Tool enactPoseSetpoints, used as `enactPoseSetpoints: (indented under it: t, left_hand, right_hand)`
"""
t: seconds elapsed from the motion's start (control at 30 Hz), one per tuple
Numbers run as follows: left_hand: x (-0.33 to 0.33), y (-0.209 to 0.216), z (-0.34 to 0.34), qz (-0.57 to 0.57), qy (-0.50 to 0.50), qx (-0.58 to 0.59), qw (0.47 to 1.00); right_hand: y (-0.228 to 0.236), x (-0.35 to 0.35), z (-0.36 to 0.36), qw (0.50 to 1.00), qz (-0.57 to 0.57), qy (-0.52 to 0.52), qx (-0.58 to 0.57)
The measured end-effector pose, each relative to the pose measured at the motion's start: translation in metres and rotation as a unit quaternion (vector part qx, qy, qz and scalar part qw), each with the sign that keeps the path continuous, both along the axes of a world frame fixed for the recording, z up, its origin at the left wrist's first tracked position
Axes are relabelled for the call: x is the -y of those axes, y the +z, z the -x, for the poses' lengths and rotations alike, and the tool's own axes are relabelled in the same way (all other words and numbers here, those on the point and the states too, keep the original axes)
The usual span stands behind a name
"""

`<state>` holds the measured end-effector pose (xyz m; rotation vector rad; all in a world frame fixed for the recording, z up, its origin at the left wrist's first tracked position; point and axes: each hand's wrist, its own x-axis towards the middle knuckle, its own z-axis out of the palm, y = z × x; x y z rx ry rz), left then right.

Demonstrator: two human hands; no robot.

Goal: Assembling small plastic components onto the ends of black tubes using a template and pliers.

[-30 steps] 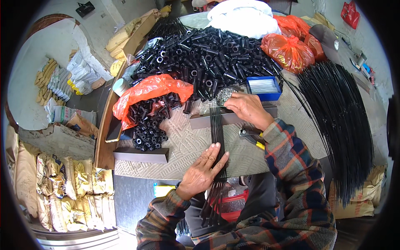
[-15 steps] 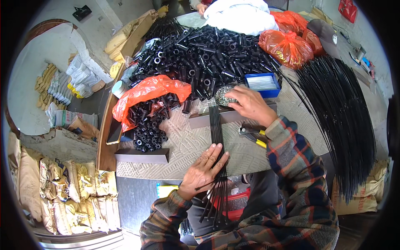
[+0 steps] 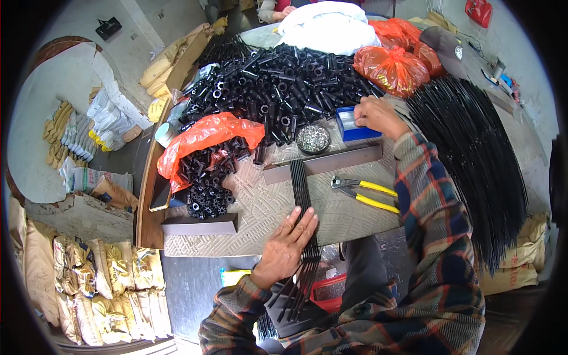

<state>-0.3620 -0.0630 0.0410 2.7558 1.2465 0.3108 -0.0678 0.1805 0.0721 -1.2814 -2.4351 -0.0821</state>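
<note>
My left hand (image 3: 286, 248) lies with its fingers stretched over a row of thin black rods (image 3: 299, 183), holding them against the table. The rods' near ends hang past the table edge above my lap, and their far part crosses a grey metal bar (image 3: 349, 157). At the blue box (image 3: 358, 134), my right hand (image 3: 378, 115) has its fingers curled together over the right side; what they hold, if anything, is hidden. A round dish of small shiny metal pieces (image 3: 313, 139) stands left of the box. Yellow-handled pliers (image 3: 367, 193) lie on the table below my right hand.
Black tubular plastic parts (image 3: 278, 83) are heaped at the back. An orange-red plastic bag (image 3: 207, 139) with more black parts lies left. A big bundle of black rods (image 3: 473, 160) covers the right side. Another person's hand (image 3: 285, 12) shows beyond a white bundle (image 3: 325, 26).
My right hand has moved from the dish of metal pieces to the blue box on its right. My left hand stays flat on the rods. The view has shifted slightly.
</note>
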Motion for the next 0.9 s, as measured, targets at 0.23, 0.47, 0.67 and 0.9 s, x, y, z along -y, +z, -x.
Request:
enactPoseSetpoints:
  t: [0.23, 0.47, 0.67, 0.9]
  left_hand:
    - [0.010, 0.004, -0.007, 0.011, 0.011, 0.060, 0.998]
    - [0.009, -0.007, -0.006, -0.056, 0.017, 0.056, 0.997]
    - [0.012, -0.003, -0.011, 0.008, 0.029, 0.078, 0.996]
    - [0.009, 0.000, -0.009, 0.012, 0.026, 0.061, 0.998]
  right_hand:
    - [0.005, -0.009, -0.013, 0.999, -0.033, 0.003, -0.027]
    - [0.004, 0.039, 0.069, 0.985, -0.035, 0.066, -0.153]
    - [-0.019, 0.059, 0.095, 0.968, 0.065, 0.200, -0.139]
    - [-0.021, 0.059, 0.087, 0.983, 0.052, 0.133, -0.117]
